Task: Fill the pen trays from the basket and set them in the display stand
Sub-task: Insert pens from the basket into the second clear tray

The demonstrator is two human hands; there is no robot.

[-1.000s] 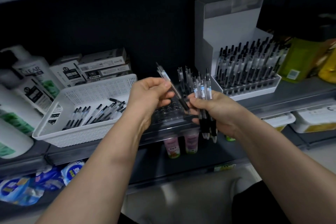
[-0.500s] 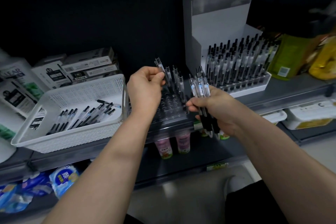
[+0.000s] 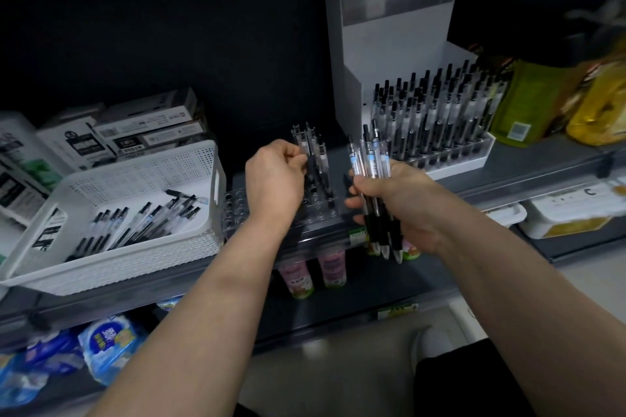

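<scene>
A clear pen tray point(image 3: 237, 210) with rows of holes lies on the dark shelf between the basket and the stand. Several pens point(image 3: 316, 152) stand upright in its far rows. My left hand point(image 3: 274, 179) pinches one upright pen over the tray. My right hand point(image 3: 396, 203) grips a bundle of pens point(image 3: 371, 162), tips down, just right of the tray. The white basket point(image 3: 111, 267) at the left holds several loose pens point(image 3: 142, 220). The white display stand point(image 3: 393, 54) at the back right carries a full tray of pens point(image 3: 437, 118).
Boxes point(image 3: 142, 132) and white bottles point(image 3: 20, 159) stand behind and left of the basket. Green and yellow bottles point(image 3: 528, 101) sit right of the stand. Small pink bottles point(image 3: 315, 271) and blue packets point(image 3: 105, 342) fill the lower shelves. White tubs point(image 3: 572, 213) sit at lower right.
My left hand carried a single pen from the bundle to the tray's far rows and lowered it upright there. My right hand stayed beside the tray with its bundle.
</scene>
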